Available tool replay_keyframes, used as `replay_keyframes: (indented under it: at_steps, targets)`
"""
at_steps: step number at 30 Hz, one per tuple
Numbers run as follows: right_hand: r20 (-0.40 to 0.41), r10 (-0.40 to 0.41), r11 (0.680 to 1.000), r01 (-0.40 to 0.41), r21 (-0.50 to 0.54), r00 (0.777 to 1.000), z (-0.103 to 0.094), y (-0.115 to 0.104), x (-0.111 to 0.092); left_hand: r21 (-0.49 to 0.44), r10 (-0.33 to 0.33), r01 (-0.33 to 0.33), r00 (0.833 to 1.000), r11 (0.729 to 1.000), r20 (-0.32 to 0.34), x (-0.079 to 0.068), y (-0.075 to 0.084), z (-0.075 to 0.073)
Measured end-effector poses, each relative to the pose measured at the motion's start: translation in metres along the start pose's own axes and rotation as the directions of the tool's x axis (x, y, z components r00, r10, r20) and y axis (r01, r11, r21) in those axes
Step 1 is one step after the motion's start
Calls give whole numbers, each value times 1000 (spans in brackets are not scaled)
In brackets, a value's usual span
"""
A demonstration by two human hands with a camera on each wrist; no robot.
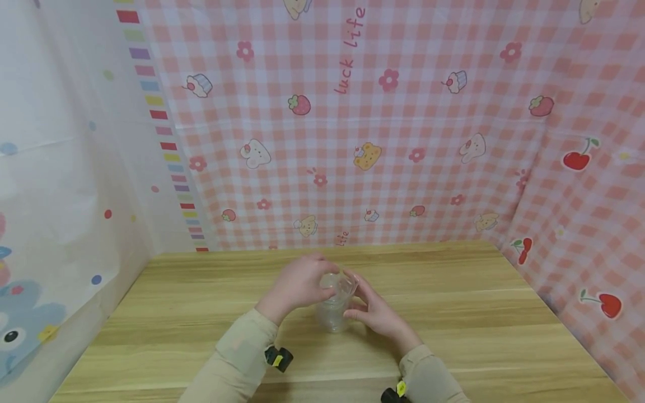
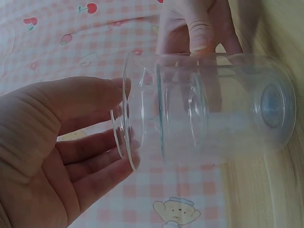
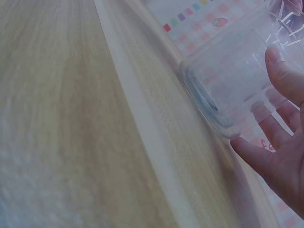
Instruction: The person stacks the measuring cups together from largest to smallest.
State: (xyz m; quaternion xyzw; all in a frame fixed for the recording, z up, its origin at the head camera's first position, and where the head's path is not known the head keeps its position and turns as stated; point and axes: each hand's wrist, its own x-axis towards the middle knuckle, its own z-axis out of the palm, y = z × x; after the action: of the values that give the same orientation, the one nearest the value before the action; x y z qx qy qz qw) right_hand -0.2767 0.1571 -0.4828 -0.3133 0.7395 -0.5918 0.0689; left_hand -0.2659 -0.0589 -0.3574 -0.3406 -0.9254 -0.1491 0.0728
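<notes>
A clear, see-through jar (image 1: 331,320) stands upright on the wooden tabletop, between the two hands. My left hand (image 1: 301,282) comes over the top from the left and grips a clear lid-like piece (image 2: 117,135) by its edge, thumb on one side and fingers on the other. That piece sits at the jar's mouth, and part of it shows through the wall. My right hand (image 1: 377,314) holds the jar around its right side, thumb toward me and fingers behind. In the right wrist view, its fingers (image 3: 273,130) spread along the wall and reach the base.
The wooden table (image 1: 453,313) extends on every side of the jar. A pink checked cloth (image 1: 327,134) hangs behind its back edge, with a white dotted cloth (image 1: 75,168) at the left and more checked cloth at the right. Dark cameras sit at both wrists.
</notes>
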Motion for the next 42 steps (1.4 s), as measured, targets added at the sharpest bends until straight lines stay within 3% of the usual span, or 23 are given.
replay_keyframes:
  at_steps: [15, 29, 42]
  targets:
    - [6, 5, 1000, -6, 16, 1000, -1, 2, -1, 42, -12, 9, 997, 999, 73, 5, 3, -1]
    - [18, -52, 998, 52, 39, 998, 0, 5, 0, 47, -23, 16, 990, 999, 140, 14, 6, 0]
    - [20, -30, 998, 29, 49, 999, 0, 3, -1, 61, -52, 41, 979, 997, 195, 21, 10, 0]
